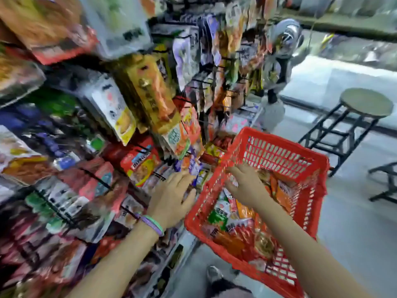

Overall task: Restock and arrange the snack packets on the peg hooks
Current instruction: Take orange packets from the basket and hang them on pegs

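We are at a pick-and-hang step, judging by how things lie. Our left hand rests against the hanging snack packets on the lower peg hooks; its fingers curl around a small purple-and-white packet at their tips, though motion blur leaves it unclear whether that packet is fully gripped or only steadied. Our right hand reaches into the red basket, which sits just right of the left fingers, tilted against the rack. Its fingers are spread and bent down onto the loose packets inside; we cannot tell whether they have closed on one.

Recommended procedure:

1. Select one packet directly under the right fingers. Do not rake several at once.
2. Pinch it near the top edge, where we would expect the hang hole to be, so it arrives at the hook already oriented.
3. Use the left fingers to press the hanging row back and expose the hook tip just ahead of them.
4. Match the new packet to the product already on that hook.
5. Thread the hole squarely, then slide the packet back until it hangs face-out.

Caution: the basket looks only loosely propped, so heavy downward pressure from the right fingers may tip it.
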Demonstrator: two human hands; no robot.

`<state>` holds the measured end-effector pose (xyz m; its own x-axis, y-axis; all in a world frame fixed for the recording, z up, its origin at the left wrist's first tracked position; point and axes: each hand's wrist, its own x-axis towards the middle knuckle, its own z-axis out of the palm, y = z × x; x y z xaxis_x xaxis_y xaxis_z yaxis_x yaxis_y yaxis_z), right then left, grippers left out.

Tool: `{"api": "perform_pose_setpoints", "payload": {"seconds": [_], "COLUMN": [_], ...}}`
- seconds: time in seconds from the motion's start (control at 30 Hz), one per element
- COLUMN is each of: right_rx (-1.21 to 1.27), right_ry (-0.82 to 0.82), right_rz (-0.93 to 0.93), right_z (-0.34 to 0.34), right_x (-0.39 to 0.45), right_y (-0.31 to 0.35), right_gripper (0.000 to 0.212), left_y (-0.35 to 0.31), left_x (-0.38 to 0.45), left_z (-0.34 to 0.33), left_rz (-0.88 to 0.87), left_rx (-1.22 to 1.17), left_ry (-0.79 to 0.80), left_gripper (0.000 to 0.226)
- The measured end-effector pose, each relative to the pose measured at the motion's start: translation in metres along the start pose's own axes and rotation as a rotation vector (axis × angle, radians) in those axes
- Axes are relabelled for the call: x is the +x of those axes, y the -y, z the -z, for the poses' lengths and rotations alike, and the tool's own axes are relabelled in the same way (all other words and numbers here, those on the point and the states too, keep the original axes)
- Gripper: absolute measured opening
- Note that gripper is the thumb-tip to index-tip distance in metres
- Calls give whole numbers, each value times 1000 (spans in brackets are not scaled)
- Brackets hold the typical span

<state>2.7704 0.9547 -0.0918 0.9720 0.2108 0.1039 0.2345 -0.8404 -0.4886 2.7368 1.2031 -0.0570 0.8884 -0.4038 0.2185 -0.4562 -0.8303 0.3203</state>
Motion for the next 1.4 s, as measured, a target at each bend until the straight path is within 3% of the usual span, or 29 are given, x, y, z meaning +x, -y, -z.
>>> {"api": "perform_pose_setpoints", "payload": {"seconds": [0.17, 0.37, 0.47, 0.6, 0.7, 0.8, 0.9, 0.97, 1.03, 1.13, 1.2, 1.3, 1.4], "right_rx": [9, -52, -108, -161, -86, -109, -54, -62, -45, 55, 117, 49, 42], "right_ry": [230, 337, 373, 397, 228, 5, 134, 276, 308, 270, 144, -94, -78], "right_rz": [-250, -459, -604, -531, -470, -687, -928, -940, -881, -722, -683, -828, -1079], "right_z": [-54, -108, -124, -135, -126, -110, -109, -117, -121, -119, -119, -117, -116], "right_x": [-23, -22, -24, -26, -27, -28, -31, -35, -36, -26, -20, -16, -21], "right_y": [-80, -123, -133, -134, -133, -141, -152, -156, -157, -152, -146, -153, -178], "right_gripper": [43, 55, 71, 72, 63, 67, 89, 104, 108, 93, 86, 88, 85], "left_y": [-11, -11, -11, -12, -16, -20, -22, -22, -21, -21, -21, -21, -21], "left_x": [5, 1, 0, 9, 23, 31, 32, 32, 32, 32, 32, 33, 35], "left_z": [-97, -125, -126, -127, -129, -130, -129, -130, -131, -131, -130, -130, -131], "left_rz": [103, 96, 91, 132, 140, 136, 152, 158, 166, 175, 178, 175, 169], "left_rx": [-70, -8, 41, 88, 117, 152, 154, 136, 119, 111, 104, 103, 108], "left_ry": [303, 305, 314, 339, 368, 401, 409, 425, 439, 445, 442, 448, 450], "left_gripper": [77, 85, 86, 83, 80, 84, 88, 90, 90, 90, 91, 90, 88]}}
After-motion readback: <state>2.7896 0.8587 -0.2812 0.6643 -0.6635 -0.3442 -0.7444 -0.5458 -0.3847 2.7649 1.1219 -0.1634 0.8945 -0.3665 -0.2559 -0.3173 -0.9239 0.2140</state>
